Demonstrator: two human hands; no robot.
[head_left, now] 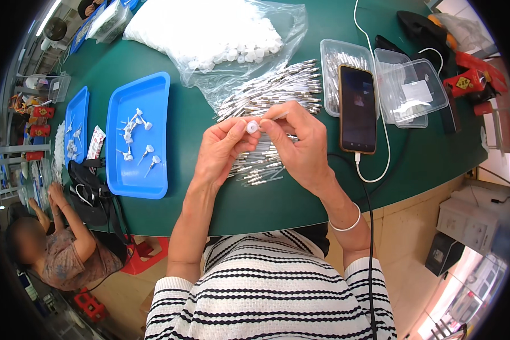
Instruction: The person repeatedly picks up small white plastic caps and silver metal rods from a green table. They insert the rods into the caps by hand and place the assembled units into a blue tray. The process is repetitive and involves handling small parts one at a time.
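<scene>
- Pinching a small white cap (252,127) between thumb and index finger of the left hand (218,148), probably to steady so small a piece while leaving its round face uncovered.
- Gripping a slim pale rod (280,115) in the closed fingers of the right hand (303,146), thumb and forefinger right beside the cap; cannot tell whether rod and cap touch.
- Holding both pieces over a pile of rods (283,85) on the green table (249,214), likely for a short reach.
- Beyond the pile, a clear bag (293,25) of loose white caps (232,54), exposed at the near side, apparently for easy picking.
- To the left, a blue tray (124,177) with white-capped stems (130,127) scattered inside, high-rimmed, perhaps against rolling.
- To the right, a phone (357,113) lying partly over a clear box (324,73) of more rods, screen up, perhaps for viewing, with a white cable (389,141) plugged in.
</scene>
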